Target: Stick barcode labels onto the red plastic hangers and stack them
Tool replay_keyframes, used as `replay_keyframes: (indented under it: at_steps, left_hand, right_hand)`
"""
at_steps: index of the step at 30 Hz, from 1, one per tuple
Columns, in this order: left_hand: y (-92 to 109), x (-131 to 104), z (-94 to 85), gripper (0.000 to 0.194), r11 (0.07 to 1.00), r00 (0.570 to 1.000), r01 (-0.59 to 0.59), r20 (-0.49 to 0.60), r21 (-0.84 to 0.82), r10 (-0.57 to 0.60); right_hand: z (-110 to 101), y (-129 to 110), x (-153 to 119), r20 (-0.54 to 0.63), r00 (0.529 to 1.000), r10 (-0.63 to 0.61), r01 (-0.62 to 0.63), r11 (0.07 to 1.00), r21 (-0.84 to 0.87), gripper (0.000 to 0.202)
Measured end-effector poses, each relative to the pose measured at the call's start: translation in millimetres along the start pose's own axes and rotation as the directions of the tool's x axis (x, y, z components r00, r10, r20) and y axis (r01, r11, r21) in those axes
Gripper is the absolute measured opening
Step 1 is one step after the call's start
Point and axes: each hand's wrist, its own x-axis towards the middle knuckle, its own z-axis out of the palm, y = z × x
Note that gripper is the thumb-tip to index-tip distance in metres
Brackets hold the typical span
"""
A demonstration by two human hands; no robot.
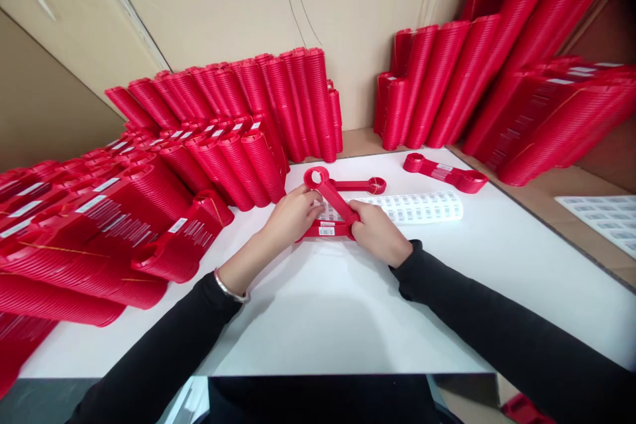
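My right hand (380, 232) is closed around the near end of a red plastic bar with ring ends (338, 200), which tilts up and away to the left. My left hand (294, 217) is beside that bar, its thumb and fingers drawn together over the sticker sheet; whatever they pinch is too small to make out. Beneath the hands lies a red labelled piece (326, 230) of the same shape, partly covered. A curled white sheet of barcode stickers (422, 207) extends to the right behind my right hand. Just beyond it lies another red ring-ended piece (355, 186).
Tall stacks of red pieces (238, 99) crowd the left and back of the white table (308, 318). More stacks (447, 79) lean at the back right. A small labelled bundle (444, 172) lies in front of them. Another sticker sheet (603, 218) is at the far right.
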Motion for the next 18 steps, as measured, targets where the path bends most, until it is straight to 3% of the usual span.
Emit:
replay_keyframes:
  at_steps: [4, 8, 12, 18]
  left_hand:
    - [2.4, -7.8, -4.6, 0.014, 0.997, 1.000, 0.007, -0.027, -0.076, -0.009]
    - [13.7, -16.8, -22.2, 0.014, 0.993, 0.999, -0.033, -0.023, -0.113, 0.031]
    - [23.7, -21.6, -35.2, 0.014, 0.960, 0.997, 0.001, -0.074, -0.280, -0.023]
    - [23.6, -20.0, -36.7, 0.021, 0.775, 0.976, 0.215, 0.105, -0.595, -0.190]
  right_hand:
    - [-0.2, 0.5, 0.5, 0.001, 1.000, 0.003, -0.003, 1.000, -0.008, 0.023]
    - [0.7, 0.5, 1.2, -0.008, 1.000, -0.002, 0.002, 1.000, 0.004, 0.022]
    - [2.6, -1.2, 0.4, 0.000, 1.000, 0.010, -0.010, 1.000, 0.012, 0.021]
    - [3.7, -11.6, -6.9, 0.023, 0.999, -0.037, 0.036, 0.999, 0.040, 0.020]
